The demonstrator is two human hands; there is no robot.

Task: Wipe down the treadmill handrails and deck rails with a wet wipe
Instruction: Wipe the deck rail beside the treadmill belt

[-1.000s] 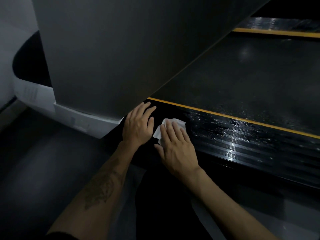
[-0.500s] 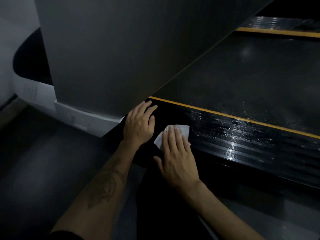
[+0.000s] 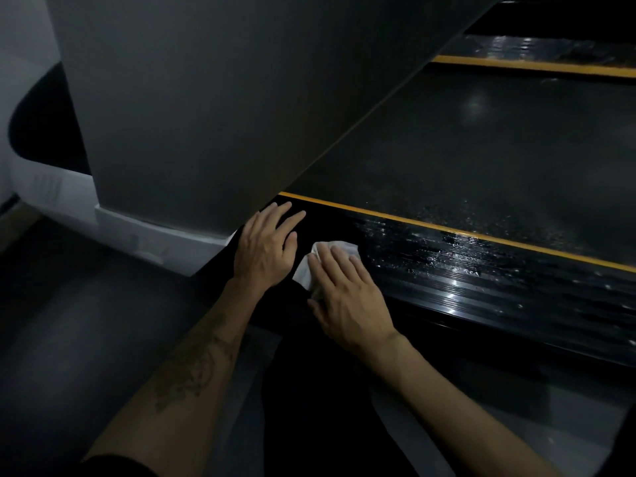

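We look down at the near side rail of the treadmill, a black ribbed strip with a yellow line along its far edge. Beyond this line lies the dark belt, and at the far edge of the belt we see a second yellow line and the other rail.

Our right hand lies flat on the near rail, at its left end. The fingers are straight and close together, and they press down on a white wipe. The wipe is mostly under the fingers and the palm; one white part shows past the fingertips, toward the yellow line, and one more part shows at the left side of the hand, beside the thumb. The hand does not curl around the wipe, it only pushes it against the rail.

Our left hand rests just beside the right one, to the left of the wipe, also flat on the rail with the fingers stretched out and a little spread. It holds nothing. Its thumb is very near to the wipe, but we cannot tell if they touch.

To the right of the wipe the rail is shining with wet streaks. A wide grey panel stands over the left end of the rail, and a white base is under it.
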